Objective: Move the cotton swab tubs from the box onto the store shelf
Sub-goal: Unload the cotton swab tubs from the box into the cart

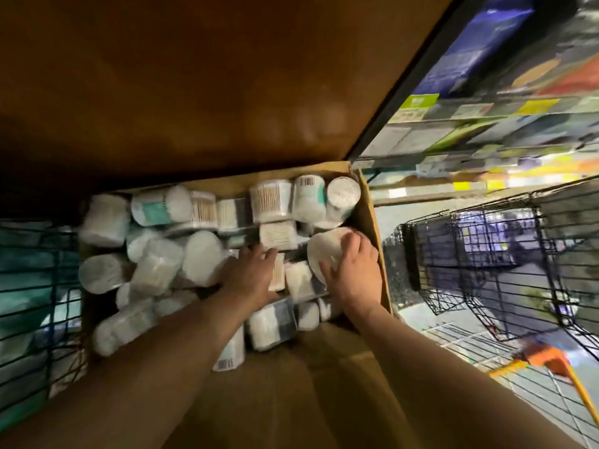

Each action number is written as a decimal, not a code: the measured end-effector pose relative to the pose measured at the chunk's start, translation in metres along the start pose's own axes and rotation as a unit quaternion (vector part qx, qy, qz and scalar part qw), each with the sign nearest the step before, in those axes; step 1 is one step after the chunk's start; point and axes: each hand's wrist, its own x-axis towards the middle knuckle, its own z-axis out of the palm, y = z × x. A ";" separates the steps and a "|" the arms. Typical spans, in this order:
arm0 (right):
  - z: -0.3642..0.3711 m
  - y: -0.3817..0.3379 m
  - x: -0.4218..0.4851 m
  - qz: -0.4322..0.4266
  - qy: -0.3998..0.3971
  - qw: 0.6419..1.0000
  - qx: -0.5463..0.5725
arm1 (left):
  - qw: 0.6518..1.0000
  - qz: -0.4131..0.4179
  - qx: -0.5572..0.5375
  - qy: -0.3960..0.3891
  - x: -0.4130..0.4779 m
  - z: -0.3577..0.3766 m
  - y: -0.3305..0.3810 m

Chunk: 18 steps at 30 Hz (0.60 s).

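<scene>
Two bare arms reach down into the box (pixel 369 202). The right hand (pixel 351 270) wraps around a round tub (pixel 324 251) at the right wall, ready to lift. The left hand (pixel 254 273) lies spread on flat packs (pixel 278 234), maybe picking. Shelf (pixel 486 115) is far right.

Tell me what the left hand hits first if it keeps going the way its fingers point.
Most likely the flat rectangular swab pack just beyond the left hand; its fingertips almost reach it, though depth is unclear.

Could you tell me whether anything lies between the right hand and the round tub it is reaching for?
Nothing visible does: the right hand already rests on the round tub by the box wall.
</scene>
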 end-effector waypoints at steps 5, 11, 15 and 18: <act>0.007 0.002 0.013 -0.013 0.012 0.999 -0.050 | 0.994 0.001 0.104 0.028 0.011 0.018 -0.002; 0.004 0.008 0.012 -0.023 -0.051 0.996 -0.070 | 0.997 -0.013 0.056 0.058 -0.001 0.011 0.000; -0.014 0.006 -0.007 -0.064 -0.054 0.994 -0.074 | 0.996 -0.036 0.023 0.078 -0.023 -0.018 0.009; -0.047 0.009 -0.030 -0.054 -0.020 0.998 -0.036 | 0.990 -0.067 -0.028 0.123 -0.049 -0.045 0.028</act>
